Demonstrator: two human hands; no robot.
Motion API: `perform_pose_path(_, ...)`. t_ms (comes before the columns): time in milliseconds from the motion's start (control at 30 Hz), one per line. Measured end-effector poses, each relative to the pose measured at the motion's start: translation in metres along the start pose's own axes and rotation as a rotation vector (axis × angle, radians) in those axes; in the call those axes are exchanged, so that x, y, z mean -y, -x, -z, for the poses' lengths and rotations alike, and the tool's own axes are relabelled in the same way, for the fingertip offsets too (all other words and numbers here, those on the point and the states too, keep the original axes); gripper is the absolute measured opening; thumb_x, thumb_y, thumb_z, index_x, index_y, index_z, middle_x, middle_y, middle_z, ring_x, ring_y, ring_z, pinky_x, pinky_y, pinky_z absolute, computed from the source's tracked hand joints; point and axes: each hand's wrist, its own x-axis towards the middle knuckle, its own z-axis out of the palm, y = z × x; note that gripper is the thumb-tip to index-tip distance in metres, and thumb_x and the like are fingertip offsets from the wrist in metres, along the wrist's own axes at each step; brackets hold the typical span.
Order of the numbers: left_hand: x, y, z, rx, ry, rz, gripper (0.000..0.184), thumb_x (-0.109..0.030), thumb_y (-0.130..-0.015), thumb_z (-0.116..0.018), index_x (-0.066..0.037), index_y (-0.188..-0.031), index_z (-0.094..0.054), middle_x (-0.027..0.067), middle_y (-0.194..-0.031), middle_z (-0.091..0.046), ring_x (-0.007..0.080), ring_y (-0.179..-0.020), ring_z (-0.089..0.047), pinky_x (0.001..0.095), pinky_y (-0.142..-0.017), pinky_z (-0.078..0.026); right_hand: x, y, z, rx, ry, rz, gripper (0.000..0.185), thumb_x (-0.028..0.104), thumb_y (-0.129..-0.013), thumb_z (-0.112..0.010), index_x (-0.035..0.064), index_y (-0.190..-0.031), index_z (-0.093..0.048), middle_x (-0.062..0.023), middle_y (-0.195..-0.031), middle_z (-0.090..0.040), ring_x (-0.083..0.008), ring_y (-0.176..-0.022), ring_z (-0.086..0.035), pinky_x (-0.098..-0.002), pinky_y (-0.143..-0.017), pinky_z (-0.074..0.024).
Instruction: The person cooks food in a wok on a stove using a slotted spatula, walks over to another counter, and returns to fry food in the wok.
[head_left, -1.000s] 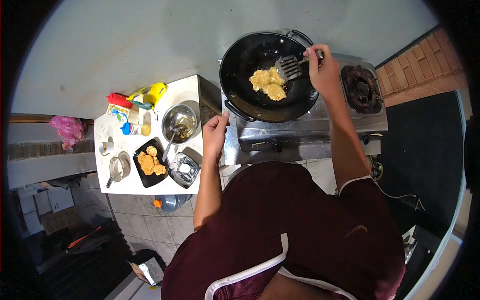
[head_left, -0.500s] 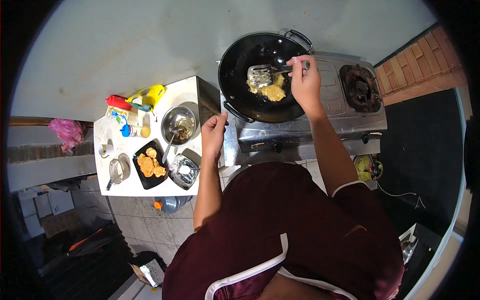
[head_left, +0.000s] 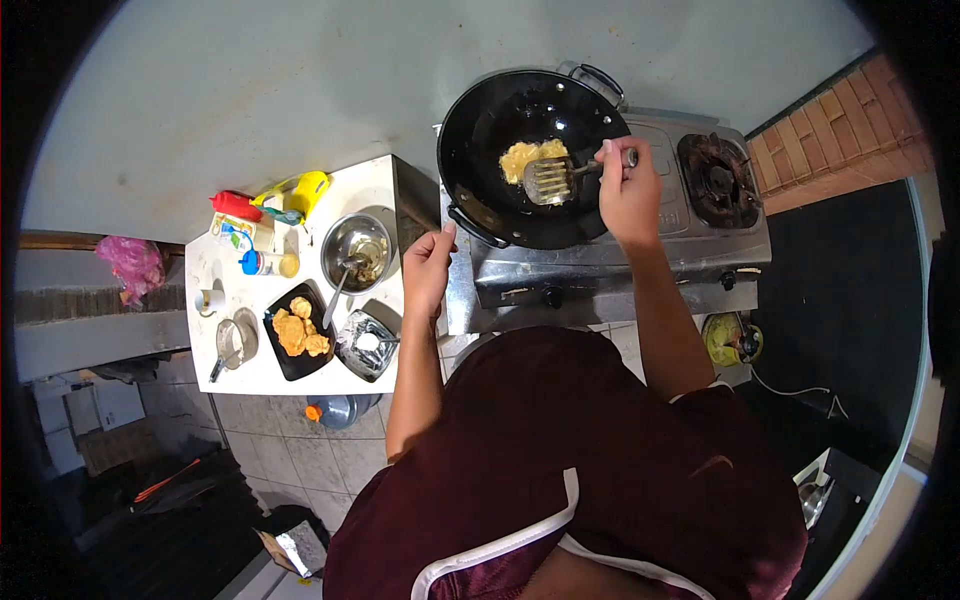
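Note:
My right hand [head_left: 630,195] is closed round the handle of a slotted metal spatula [head_left: 549,182]. The spatula's head is inside a black wok [head_left: 480,190], over the lower part of a golden battered piece [head_left: 535,158] that lies in the wok's bottom. My left hand [head_left: 428,268] is curled into a fist with its thumb up, just left of the wok's near side handle [head_left: 477,228] and apart from it. Nothing shows in its fingers.
The wok sits on a steel gas stove [head_left: 650,260] with a second burner [head_left: 720,178] at right. On the white table [head_left: 225,372] are a black plate [head_left: 290,366] of fried pieces, a steel bowl [head_left: 335,268] with a spoon, a floury dish [head_left: 366,347], a sieve [head_left: 237,343] and bottles [head_left: 236,206].
The spatula has come down toward me within the wok, along with my right hand. More of the battered piece's upper side shows now. My left hand has stayed put.

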Motion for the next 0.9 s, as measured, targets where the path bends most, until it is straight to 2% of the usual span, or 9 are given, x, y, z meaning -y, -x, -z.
perform_pose_path(267, 0.000, 0.000, -0.002, 0.003, -0.018, 0.004, 0.038, -0.033, -0.088, -0.061, -0.008, -0.061, -0.054, -0.0079, -0.054, -0.038, 0.0029, -0.052, -0.028, 0.0214, -0.048, -0.021, -0.017, 0.007, -0.007, -0.080, 0.186, 0.169, 0.012, 0.014, -0.088, -0.058, 0.0029, -0.091, -0.056, -0.0165, -0.076, -0.062, -0.0333, -0.069, -0.063, -0.0362, -0.059, -0.0488)
perform_pose_path(500, -0.001, 0.002, 0.000, 0.009, -0.026, 0.020, 0.036, -0.031, -0.089, -0.060, -0.007, -0.062, -0.054, -0.0072, -0.057, -0.040, 0.0034, -0.053, -0.030, 0.0211, -0.049, -0.022, -0.019, -0.001, -0.011, -0.134, 0.202, 0.168, 0.014, 0.016, -0.088, -0.058, 0.0024, -0.090, -0.055, -0.0163, -0.077, -0.062, -0.0341, -0.069, -0.062, -0.0373, -0.059, -0.0484)
perform_pose_path(600, 0.000, 0.003, 0.000, 0.013, -0.021, 0.018, 0.036, -0.031, -0.089, -0.060, -0.007, -0.062, -0.054, -0.0072, -0.058, -0.041, 0.0034, -0.054, -0.031, 0.0214, -0.049, -0.022, -0.013, -0.003, -0.010, -0.099, 0.172, 0.088, 0.014, 0.016, -0.088, -0.057, 0.0023, -0.090, -0.054, -0.0161, -0.077, -0.062, -0.0344, -0.070, -0.062, -0.0377, -0.061, -0.0483)
perform_pose_path(700, 0.004, 0.002, 0.001, 0.008, -0.007, 0.002, 0.037, -0.032, -0.088, -0.060, -0.007, -0.062, -0.054, -0.0073, -0.056, -0.039, 0.0033, -0.053, -0.030, 0.0220, -0.049, -0.022, -0.012, -0.003, -0.011, -0.102, 0.191, 0.113, 0.014, 0.016, -0.088, -0.057, 0.0022, -0.091, -0.054, -0.0158, -0.077, -0.062, -0.0335, -0.072, -0.062, -0.0377, -0.063, -0.0483)
perform_pose_path(767, 0.006, 0.002, 0.001, 0.003, -0.006, 0.002, 0.037, -0.032, -0.089, -0.060, -0.007, -0.062, -0.054, -0.0073, -0.056, -0.039, 0.0033, -0.053, -0.030, 0.0220, -0.049, -0.022, -0.020, 0.001, -0.016, -0.011, 0.188, 0.150, 0.014, 0.015, -0.089, -0.056, 0.0020, -0.091, -0.054, -0.0152, -0.078, -0.062, -0.0326, -0.073, -0.063, -0.0371, -0.064, -0.0484)
perform_pose_path(833, 0.004, 0.002, 0.002, 0.020, 0.016, 0.018, 0.037, -0.032, -0.089, -0.060, -0.007, -0.062, -0.054, -0.0072, -0.056, -0.039, 0.0034, -0.053, -0.031, 0.0217, -0.049, -0.022, -0.017, -0.004, -0.014, -0.029, 0.196, 0.175, 0.015, 0.016, -0.090, -0.054, 0.0012, -0.092, -0.053, -0.0136, -0.078, -0.063, -0.0292, -0.070, -0.064, -0.0352, -0.062, -0.0484)
perform_pose_path(900, 0.001, 0.004, 0.001, 0.014, 0.006, 0.012, 0.037, -0.032, -0.088, -0.060, -0.007, -0.062, -0.054, -0.0073, -0.056, -0.039, 0.0034, -0.053, -0.030, 0.0216, -0.049, -0.022, -0.012, -0.011, -0.011, -0.093, 0.109, -0.040, 0.015, 0.016, -0.091, -0.052, 0.0010, -0.092, -0.051, -0.0119, -0.076, -0.064, -0.0248, -0.066, -0.064, -0.0330, -0.060, -0.0481)
